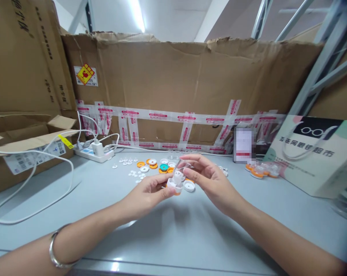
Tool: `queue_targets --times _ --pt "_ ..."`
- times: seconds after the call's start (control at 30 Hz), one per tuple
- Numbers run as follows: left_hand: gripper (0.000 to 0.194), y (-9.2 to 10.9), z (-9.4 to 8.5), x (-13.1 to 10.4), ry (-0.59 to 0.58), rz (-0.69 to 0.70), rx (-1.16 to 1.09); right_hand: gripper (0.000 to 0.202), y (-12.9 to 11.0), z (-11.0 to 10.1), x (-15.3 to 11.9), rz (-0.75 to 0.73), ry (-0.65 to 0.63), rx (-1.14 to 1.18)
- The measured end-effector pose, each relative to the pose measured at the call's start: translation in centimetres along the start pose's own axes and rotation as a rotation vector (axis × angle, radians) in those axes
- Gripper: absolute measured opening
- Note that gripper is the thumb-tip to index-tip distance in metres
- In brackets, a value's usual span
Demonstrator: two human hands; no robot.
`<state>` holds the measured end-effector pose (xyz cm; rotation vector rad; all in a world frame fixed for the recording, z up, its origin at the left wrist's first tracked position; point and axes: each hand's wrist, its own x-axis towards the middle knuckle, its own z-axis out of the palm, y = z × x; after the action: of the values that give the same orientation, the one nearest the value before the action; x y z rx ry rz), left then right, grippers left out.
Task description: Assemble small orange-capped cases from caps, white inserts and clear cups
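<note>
Above the grey table, my left hand [150, 193] pinches a round white piece with an orange base [174, 187] between thumb and fingers. A smaller white part [178, 177] stands on top of that piece. My right hand [206, 176] holds a clear plastic cover [182, 165] by its edge, just over the white part, tilted. Right behind the hands lie orange rings [141, 164], a teal disc [163, 167] and white discs [189, 186]. Small white parts [135, 174] are scattered left of them.
A power strip [94, 152] with white cables [72, 168] and an open carton [32, 145] are at the left. Assembled orange and clear pieces [261, 170] sit by a printed bag [311, 153] at the right. A large taped carton [162, 76] forms the back.
</note>
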<state>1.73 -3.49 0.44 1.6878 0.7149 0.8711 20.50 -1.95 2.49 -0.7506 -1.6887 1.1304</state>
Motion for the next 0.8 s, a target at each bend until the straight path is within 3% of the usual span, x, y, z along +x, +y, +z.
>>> queue_targets --times 0.1,0.27,0.8 --pt "0.031 -0.8 0.1 0.0 0.008 0.021 -0.080 0.024 0.1 0.4 -0.2 -0.024 -0.029 -0.017" --pt "0.034 -1.8 0.0 0.1 0.119 0.029 -0.172 0.024 0.4 0.7 -0.5 -0.036 -0.070 -0.051" --pt "0.019 -1.9 0.3 0.0 0.182 0.021 -0.237 0.020 0.8 1.1 -0.7 -0.044 -0.027 -0.052"
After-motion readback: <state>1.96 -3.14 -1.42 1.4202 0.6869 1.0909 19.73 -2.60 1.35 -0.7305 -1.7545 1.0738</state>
